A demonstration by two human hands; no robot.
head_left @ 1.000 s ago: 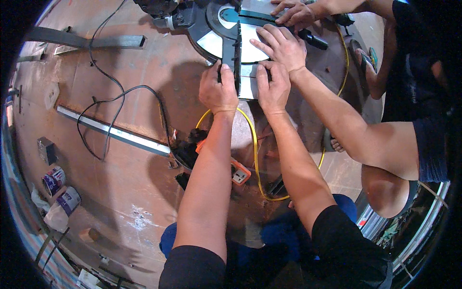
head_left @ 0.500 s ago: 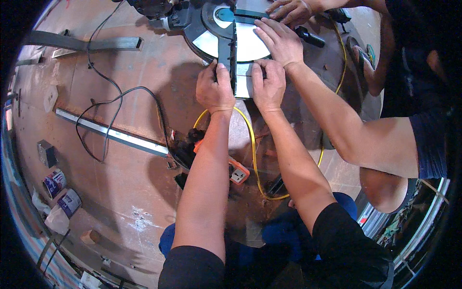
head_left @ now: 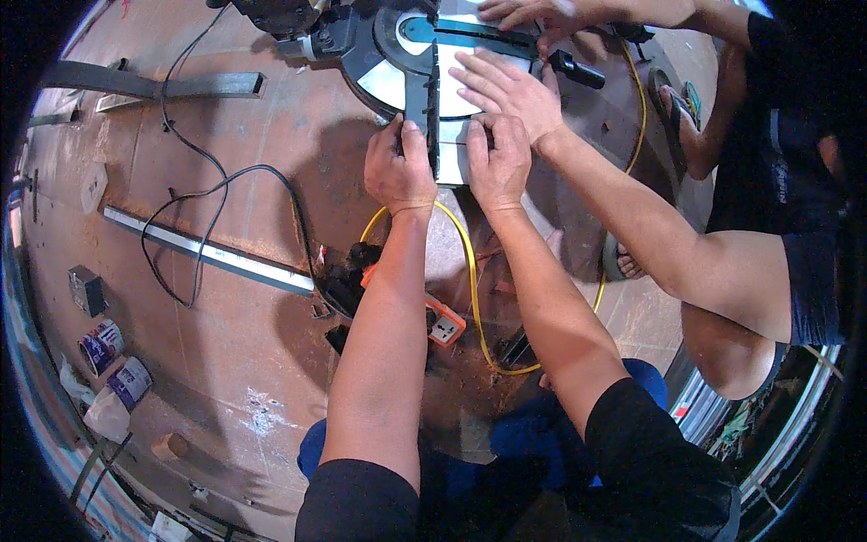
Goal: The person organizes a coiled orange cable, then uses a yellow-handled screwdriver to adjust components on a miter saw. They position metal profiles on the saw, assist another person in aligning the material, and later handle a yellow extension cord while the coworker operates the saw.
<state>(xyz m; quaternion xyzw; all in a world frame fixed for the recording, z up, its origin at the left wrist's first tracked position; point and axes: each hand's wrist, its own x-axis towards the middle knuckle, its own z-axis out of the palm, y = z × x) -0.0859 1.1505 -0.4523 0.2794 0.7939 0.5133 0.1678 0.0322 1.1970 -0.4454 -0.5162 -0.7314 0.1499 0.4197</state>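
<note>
A mitre saw [head_left: 384, 84] with a round silver table stands on the floor at the top middle, a dark upright fence [head_left: 432, 99] running across it. My left hand [head_left: 399, 167] is closed on the near end of the fence, thumb on top. Just right of it, my right hand [head_left: 499, 163] is closed on the edge of the saw's pale base [head_left: 453, 154]. Its fingertips are partly hidden. Another person's near hand [head_left: 515, 93] lies flat on the silver table, and that person's far hand [head_left: 533, 14] reaches over the teal slotted insert [head_left: 479, 38].
A yellow cable [head_left: 471, 262] and an orange socket strip [head_left: 447, 327] lie under my forearms. At left are a black cord [head_left: 221, 172], a long metal strip [head_left: 208, 248], metal tubing [head_left: 208, 85] and two tins [head_left: 131, 379]. The other person crouches at right.
The other person's near hand has slid left over the silver table, and the far hand has shifted, uncovering more of the teal insert. My hands keep their places on the saw.
</note>
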